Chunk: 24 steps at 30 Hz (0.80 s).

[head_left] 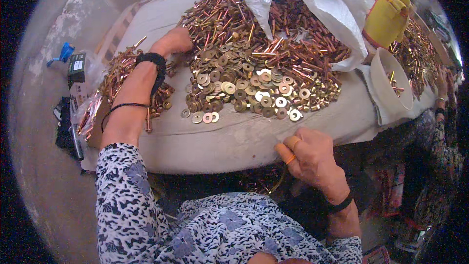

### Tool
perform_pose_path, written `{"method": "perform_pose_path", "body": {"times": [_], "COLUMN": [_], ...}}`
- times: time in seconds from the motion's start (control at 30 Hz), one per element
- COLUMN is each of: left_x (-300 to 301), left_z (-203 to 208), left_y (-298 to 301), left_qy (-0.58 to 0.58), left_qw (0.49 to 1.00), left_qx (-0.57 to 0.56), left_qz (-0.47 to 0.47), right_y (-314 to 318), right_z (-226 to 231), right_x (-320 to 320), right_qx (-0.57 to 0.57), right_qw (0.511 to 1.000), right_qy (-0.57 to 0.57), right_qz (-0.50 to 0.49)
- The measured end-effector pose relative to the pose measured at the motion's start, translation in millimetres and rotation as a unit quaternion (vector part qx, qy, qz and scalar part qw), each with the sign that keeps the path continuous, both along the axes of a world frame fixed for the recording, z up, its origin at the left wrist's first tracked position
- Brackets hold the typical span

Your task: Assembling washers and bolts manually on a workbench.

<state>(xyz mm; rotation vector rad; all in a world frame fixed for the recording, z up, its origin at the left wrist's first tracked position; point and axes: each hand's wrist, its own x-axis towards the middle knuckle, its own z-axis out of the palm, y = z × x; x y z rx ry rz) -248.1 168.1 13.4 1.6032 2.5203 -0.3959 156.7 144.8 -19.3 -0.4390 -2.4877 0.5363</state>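
Note:
My left hand reaches to the left edge of a large heap of coppery bolts, its fingertips hidden from view. Below that heap spreads a pile of flat brass-coloured washers, with small metal sleeves at its right side. A smaller heap of bolts lies beside and partly behind my left forearm. Over the table's front edge, my right hand is closed, its fingers curled in. Orange finger covers sit on its thumb and a finger. Whatever it may hold is hidden.
A pale cloth covers the table. A white sack drapes over the bolts at the back. On the right stand a yellow jug-like container and a white bowl with some bolts. Another person's arm shows at the far right.

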Motion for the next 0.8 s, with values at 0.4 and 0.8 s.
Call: {"method": "perform_pose_path", "body": {"times": [0.4,0.8], "left_x": [-30,-40], "left_z": [-22,-36], "left_y": [-14,-22], "left_qy": [0.022,0.008], "left_qw": [0.995,0.985], "left_qx": [0.076,0.147], "left_qz": [-0.058,-0.089], "right_y": [-1,-3], "right_z": [-2,1], "right_x": [3,4], "right_qx": [-0.004,-0.003], "right_qw": [0.999,1.000], "right_qy": [0.031,0.005], "right_qz": [0.018,0.016]}}
